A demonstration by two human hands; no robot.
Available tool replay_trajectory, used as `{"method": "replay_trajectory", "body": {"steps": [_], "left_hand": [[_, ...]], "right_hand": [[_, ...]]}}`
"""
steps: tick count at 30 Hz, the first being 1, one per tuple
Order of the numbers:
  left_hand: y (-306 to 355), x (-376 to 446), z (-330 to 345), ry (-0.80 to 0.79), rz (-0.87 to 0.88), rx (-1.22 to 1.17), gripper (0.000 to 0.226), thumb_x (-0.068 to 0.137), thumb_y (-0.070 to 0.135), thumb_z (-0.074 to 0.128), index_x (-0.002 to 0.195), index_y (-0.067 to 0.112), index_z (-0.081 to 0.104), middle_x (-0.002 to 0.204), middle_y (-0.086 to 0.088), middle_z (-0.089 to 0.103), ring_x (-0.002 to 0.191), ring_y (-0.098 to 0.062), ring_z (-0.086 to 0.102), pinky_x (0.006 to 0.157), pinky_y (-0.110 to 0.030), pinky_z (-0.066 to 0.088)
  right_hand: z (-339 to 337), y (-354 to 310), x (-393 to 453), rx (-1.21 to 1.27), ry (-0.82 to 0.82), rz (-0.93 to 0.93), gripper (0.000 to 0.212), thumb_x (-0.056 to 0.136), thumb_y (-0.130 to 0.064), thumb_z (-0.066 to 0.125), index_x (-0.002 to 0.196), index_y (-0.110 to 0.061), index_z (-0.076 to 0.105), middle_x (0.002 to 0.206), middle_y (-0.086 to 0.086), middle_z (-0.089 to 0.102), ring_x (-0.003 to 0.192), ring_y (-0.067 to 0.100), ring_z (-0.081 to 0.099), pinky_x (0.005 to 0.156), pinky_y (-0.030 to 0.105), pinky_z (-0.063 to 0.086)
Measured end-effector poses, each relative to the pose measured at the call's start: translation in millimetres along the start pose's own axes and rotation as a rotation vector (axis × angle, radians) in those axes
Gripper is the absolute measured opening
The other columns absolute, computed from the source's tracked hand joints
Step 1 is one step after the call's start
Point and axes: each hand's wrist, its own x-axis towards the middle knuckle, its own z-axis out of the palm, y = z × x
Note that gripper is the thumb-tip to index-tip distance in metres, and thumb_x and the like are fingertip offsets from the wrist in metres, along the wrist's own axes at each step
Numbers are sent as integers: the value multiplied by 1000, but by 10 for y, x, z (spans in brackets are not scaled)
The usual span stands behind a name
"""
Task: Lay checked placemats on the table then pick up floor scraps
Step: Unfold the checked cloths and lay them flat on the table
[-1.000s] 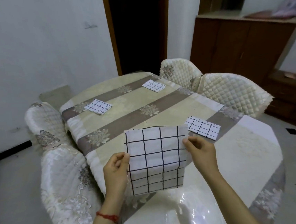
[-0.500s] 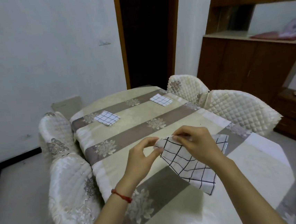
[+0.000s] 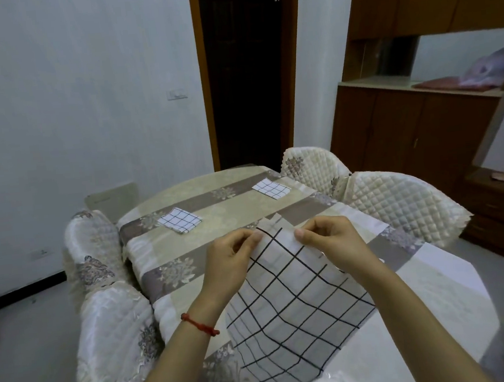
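A long table under a striped, flower-patterned cloth is filling the room's middle, with quilted chairs sitting along its right side and covered chairs along its left. A wooden cabinet is standing against the right wall, and a dark doorway is opening behind the table's far end. Over the near part of the table, a person is holding up a large checked mat by its top edge, its lower part draping toward the tabletop. The left hand, a red string at its wrist, is pinching the edge's left part between thumb and fingers; the right hand is pinching its right part. Two smaller folded mats are lying flat farther down the table: the left mat and, well apart, the far mat.
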Motion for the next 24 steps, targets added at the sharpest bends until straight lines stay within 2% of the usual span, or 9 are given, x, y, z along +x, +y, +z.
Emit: {"method": "replay_trajectory", "body": {"steps": [3, 5, 7, 10, 12, 16, 18, 22, 24], "left_hand": [[-51, 25, -90, 79, 13, 16, 31, 86, 19, 60, 66, 42, 63, 71, 26, 67, 66, 3, 59, 57, -8, 45], [-98, 57, -191, 148, -7, 13, 33, 85, 17, 61, 64, 42, 62, 64, 21, 66, 60, 6, 56, 55, -6, 42], [-158, 100, -307, 208, -26, 13, 31, 84, 15, 62, 66, 40, 63, 60, 17, 65, 61, 9, 56, 57, -4, 42], [-226, 172, -483, 255, -76, 10, 13, 85, 15, 62, 76, 18, 71, 70, 13, 65, 63, 7, 57, 63, -10, 45], [-230, 231, -599, 284, -81, 28, 11, 86, 14, 61, 81, 10, 70, 70, 9, 64, 65, -1, 57, 66, -17, 47], [-168, 378, -812, 331, -27, 54, 9, 87, 10, 59, 86, 11, 67, 74, 13, 62, 64, 14, 58, 62, 0, 43], [-160, 476, -904, 352, -14, 86, 10, 87, 11, 59, 87, 9, 68, 73, 8, 63, 62, 16, 56, 62, 0, 42], [-138, 637, -1034, 365, -18, 155, 17, 87, 17, 60, 86, 3, 70, 75, -9, 65, 71, -13, 59, 68, -28, 48], [-130, 673, -1088, 368, -1, 173, 16, 86, 16, 61, 85, 4, 70, 74, -7, 65, 70, -17, 58, 65, -21, 48]], "right_hand": [[-11, 32, 9, 49, 90, 17, 19, 82, -15, 67, 63, -17, 68, 67, -1, 67, 65, 8, 57, 63, 18, 46], [-60, 72, 12, 44, 172, 33, 16, 81, -13, 68, 65, -19, 69, 63, -5, 67, 61, 7, 59, 58, 15, 47], [-143, 119, 9, 15, 228, 61, 12, 79, -12, 69, 73, -22, 68, 57, -5, 66, 56, 8, 57, 55, 21, 47], [-285, 195, -15, -49, 227, 52, 18, 81, -10, 66, 85, -27, 67, 49, -7, 64, 46, 1, 52, 47, 16, 44], [-362, 226, -38, -65, 215, 23, 18, 82, -6, 64, 83, -24, 68, 48, -8, 64, 44, 0, 53, 45, 12, 43], [-454, 301, -86, -52, 245, 47, 26, 81, 5, 59, 72, -17, 69, 56, -3, 67, 48, 5, 63, 47, 13, 47], [-479, 329, -108, 3, 222, 94, 27, 81, 9, 56, 70, -12, 70, 61, 2, 71, 54, 9, 68, 50, 14, 51], [-507, 401, -138, -79, 115, 164, 23, 80, 10, 56, 82, -9, 69, 71, -2, 74, 65, 5, 71, 57, 13, 54], [-504, 462, -149, -204, 106, 161, 15, 78, 2, 66, 81, -13, 71, 72, -4, 73, 66, 2, 69, 59, 14, 54]]}}
